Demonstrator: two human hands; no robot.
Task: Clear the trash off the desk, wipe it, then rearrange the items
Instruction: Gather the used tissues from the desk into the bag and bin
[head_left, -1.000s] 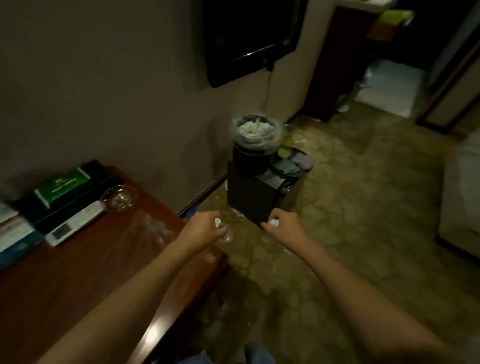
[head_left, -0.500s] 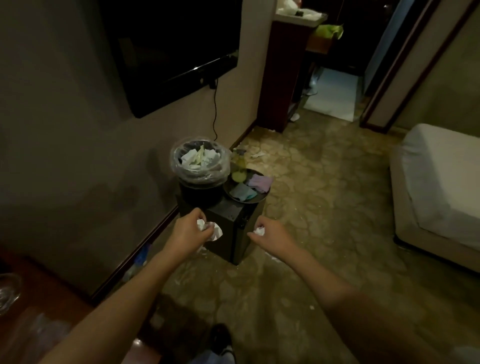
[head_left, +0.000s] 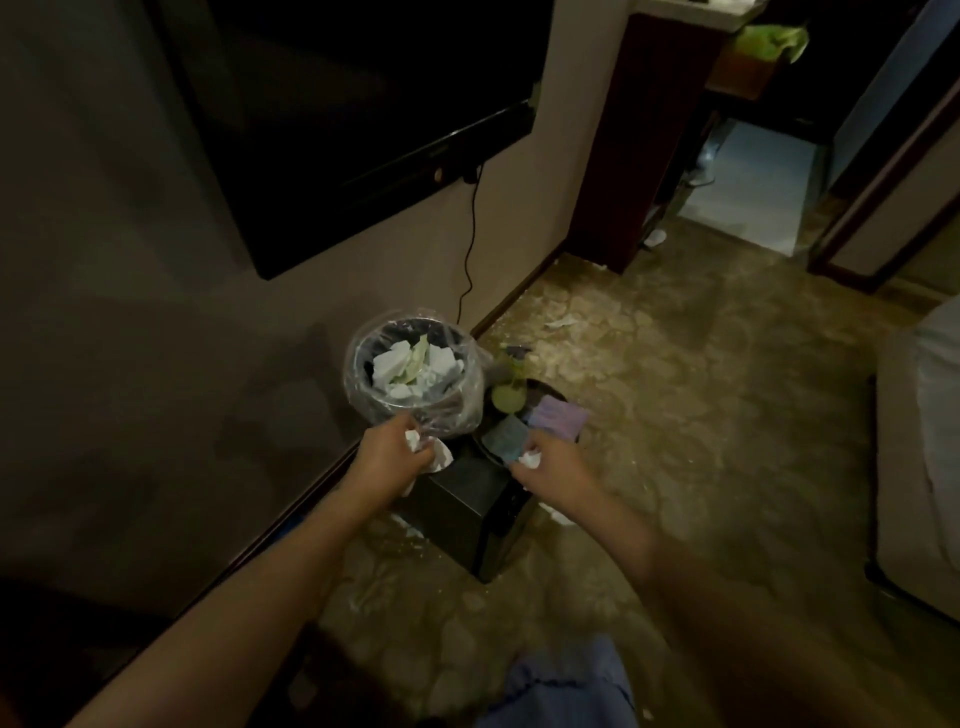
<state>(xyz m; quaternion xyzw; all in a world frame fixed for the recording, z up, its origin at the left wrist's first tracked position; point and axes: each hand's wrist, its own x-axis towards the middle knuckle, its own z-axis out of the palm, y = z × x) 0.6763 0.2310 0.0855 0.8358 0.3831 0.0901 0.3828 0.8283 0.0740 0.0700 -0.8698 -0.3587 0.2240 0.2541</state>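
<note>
From the head camera, the trash bin stands against the wall on a dark box-shaped stand, its clear plastic liner folded out over the rim and white and pale green scraps piled inside. Just right of the bin, a round dark tray carries a green bottle, a purple cloth and a blue-grey cloth. The wall and a mounted dark screen close off the left side; patterned floor lies open to the right, as far as the pale edge of a bed and a doorway beyond.

The left hand is curled around a crumpled white tissue, which pokes out past the fingers and touches the near edge of the bin liner. The right hand pinches a smaller tissue wad at its fingertips, over the near edge of the tray, beside the bin and not over its opening. The hands are near each other, above the stand's top.
</note>
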